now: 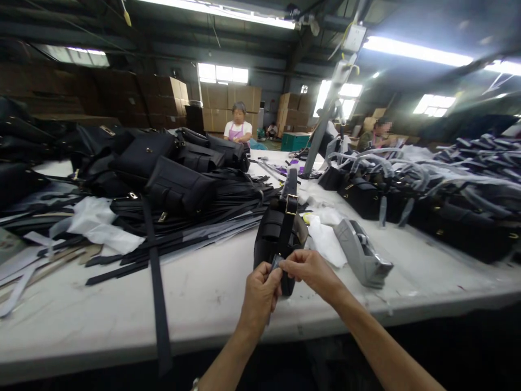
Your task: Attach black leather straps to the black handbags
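A black handbag stands on the white table in front of me, its strap with a gold buckle rising at the far end. At the bag's near end, my left hand is closed, thumb and fingers pinching the strap's end where a small shiny greyish piece of film shows. My right hand meets it from the right, thumb and forefinger pinched at the same piece of film. Fingers partly hide the strap end.
Black bags and loose black straps are heaped at left. A grey tape dispenser stands right of the bag, beside white paper. Wrapped-handle bags line the right. A co-worker is across the table.
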Demonstrator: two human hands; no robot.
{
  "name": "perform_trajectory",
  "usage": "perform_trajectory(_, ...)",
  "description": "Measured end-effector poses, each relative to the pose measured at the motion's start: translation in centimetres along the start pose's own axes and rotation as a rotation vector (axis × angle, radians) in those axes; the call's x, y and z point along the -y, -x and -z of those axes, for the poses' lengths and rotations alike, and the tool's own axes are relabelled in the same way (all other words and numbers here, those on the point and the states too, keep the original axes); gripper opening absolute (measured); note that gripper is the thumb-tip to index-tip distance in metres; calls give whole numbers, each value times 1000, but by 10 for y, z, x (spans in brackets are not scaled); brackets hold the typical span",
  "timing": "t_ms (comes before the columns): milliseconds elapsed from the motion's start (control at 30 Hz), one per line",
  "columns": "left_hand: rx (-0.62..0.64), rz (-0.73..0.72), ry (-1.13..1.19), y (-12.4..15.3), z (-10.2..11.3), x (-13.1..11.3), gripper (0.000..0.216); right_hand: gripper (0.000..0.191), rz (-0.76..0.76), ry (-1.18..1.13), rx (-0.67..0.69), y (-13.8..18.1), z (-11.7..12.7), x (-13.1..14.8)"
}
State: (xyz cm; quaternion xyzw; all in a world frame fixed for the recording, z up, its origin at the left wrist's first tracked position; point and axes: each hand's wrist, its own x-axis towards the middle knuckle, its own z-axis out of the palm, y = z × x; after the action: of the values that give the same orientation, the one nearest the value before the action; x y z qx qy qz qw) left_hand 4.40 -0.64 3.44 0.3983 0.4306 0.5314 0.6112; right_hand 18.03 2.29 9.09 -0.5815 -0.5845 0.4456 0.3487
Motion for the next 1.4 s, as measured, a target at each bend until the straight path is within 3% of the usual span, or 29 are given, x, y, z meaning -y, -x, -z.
perform_trajectory(200, 87, 154, 223, 3, 1, -2, 39, 15, -30, -106, 166, 3, 9, 4)
perform_trajectory(500, 109, 244, 231, 8, -4, -9, 49, 18, -116, -131, 38, 1, -4, -7)
perform_trajectory(800, 18, 139, 147, 13, -10, -3, 51, 24, -98, -79, -101, 7, -23, -18)
perform_trajectory(900, -14, 107, 121, 12, -9, 0, 50, 25, -97, -286, 71, 23, -23, -22)
perform_trajectory(1033, 26, 102, 139, 10, -6, 3, 47, 20, -152, -973, 450, 37, -25, -30)
perform_trajectory(1167, 50, 74, 101, 8, -3, 2, 43, 30, -159, -1271, 575, 34, -33, -30)
perform_trajectory(1267, 52, 37, 1, 8, 3, -1, 38, 31, -204, -1179, 552, 31, -33, -26)
perform_trajectory(1400, 59, -98, -259, 12, 8, -5, 25, 41, -259, -776, 270, 33, -19, -24)
